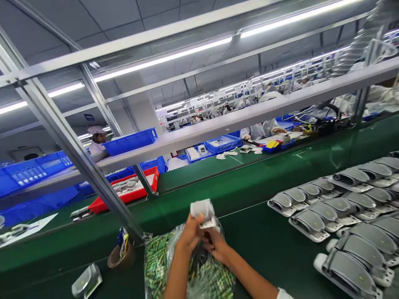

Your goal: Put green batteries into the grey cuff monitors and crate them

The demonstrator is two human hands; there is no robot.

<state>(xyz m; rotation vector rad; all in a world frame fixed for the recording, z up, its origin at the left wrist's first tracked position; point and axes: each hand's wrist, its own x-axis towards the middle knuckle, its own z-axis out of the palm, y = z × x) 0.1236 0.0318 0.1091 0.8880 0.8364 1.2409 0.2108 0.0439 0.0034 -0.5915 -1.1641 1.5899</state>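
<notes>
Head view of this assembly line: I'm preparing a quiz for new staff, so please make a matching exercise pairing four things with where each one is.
Things:
1. Grey padded units
2. Red tray
3. White moulded part
4. Clear plastic bag of green-and-gold items

Places:
a. Under the hands, on the near green work surface
b. Held between the left hand and right hand
c. In rows on the right of the near green work surface
d. Beyond the near green work surface, behind the metal frame

Pairs: 1-c, 2-d, 3-b, 4-a

Aluminium posts bar the hands from the far belt.
</notes>
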